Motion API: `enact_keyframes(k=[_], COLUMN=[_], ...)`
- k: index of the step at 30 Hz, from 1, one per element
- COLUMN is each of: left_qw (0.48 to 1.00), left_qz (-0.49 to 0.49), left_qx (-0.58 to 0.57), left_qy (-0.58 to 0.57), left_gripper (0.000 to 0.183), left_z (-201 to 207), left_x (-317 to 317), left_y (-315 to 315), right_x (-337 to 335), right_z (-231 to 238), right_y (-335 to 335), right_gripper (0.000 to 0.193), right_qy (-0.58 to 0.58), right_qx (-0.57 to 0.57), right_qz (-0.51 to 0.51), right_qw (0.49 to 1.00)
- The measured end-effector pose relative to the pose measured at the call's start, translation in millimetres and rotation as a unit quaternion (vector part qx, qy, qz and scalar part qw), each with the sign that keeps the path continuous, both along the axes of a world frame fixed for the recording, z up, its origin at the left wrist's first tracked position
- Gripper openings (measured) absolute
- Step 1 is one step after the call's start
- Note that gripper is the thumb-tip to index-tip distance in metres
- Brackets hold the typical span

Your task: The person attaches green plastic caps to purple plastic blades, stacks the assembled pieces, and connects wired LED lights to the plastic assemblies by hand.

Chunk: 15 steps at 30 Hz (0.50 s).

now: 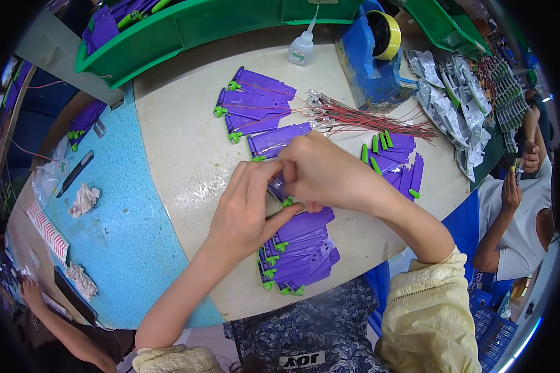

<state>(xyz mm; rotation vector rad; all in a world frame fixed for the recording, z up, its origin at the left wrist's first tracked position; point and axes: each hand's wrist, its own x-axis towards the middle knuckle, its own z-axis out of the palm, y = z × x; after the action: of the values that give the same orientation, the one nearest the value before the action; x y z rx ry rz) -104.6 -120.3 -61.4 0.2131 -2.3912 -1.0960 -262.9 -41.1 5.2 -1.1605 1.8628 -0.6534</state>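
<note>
My left hand (246, 208) and my right hand (323, 174) meet over the middle of the pale worktop (180, 155), both pinching one small purple plastic piece with a green clip (280, 189). Just below them lies a stack of purple pieces with green clips (298, 252). Three more purple pieces (252, 102) lie in a row beyond my hands, each with a thin red wire. A bundle of red wires with clear tips (367, 118) lies to the right of those. Another pile of purple pieces with loose green clips (395, 161) sits right of my right hand.
A small white glue bottle (302, 50), a blue tape dispenser with a yellow roll (376, 56) and green bins (186, 28) stand at the back. Silver foil bags (457, 112) are piled at the right. Other people's hands work at the right (519, 180) and lower left (31, 292).
</note>
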Motion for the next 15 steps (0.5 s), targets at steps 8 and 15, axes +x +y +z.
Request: enact_keyframes(k=[8, 15], left_qw=[0.981, 0.965], left_qz=[0.050, -0.053], left_qx=[-0.174, -0.212], left_qy=[-0.068, -0.147], left_gripper=[0.078, 0.082], left_z=[17.2, 22.1], left_x=[-8.0, -32.6], left_y=[-24.8, -80.1], right_x=[-24.0, -53.8], right_z=[-15.0, -39.9], right_y=[13.7, 12.8], right_gripper=[0.005, 0.007], right_qy=[0.218, 0.428], right_qx=[-0.286, -0.212], right_qz=[-0.180, -0.109], right_qw=[0.916, 0.872])
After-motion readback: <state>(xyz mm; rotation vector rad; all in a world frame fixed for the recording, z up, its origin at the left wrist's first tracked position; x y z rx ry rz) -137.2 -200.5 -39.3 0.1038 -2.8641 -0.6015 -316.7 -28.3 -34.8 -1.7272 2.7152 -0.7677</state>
